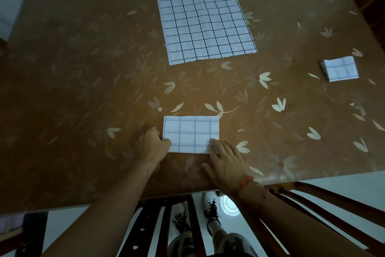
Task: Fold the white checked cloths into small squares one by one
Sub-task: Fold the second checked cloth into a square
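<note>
A white checked cloth folded into a small rectangle (190,133) lies near the table's front edge. My left hand (153,145) pinches its lower left corner, thumb on top of the fabric. My right hand (226,163) lies flat with fingers spread, fingertips pressing the cloth's lower right corner. A large unfolded checked cloth (203,17) lies spread flat at the far middle of the table. A finished small folded square (340,68) rests at the right side.
The table (83,69) wears a brown cover with pale leaf prints. Dark wooden chairs stand at the near edge, one below me (162,225) and one to the right (325,204). My feet in laced shoes show on the white floor.
</note>
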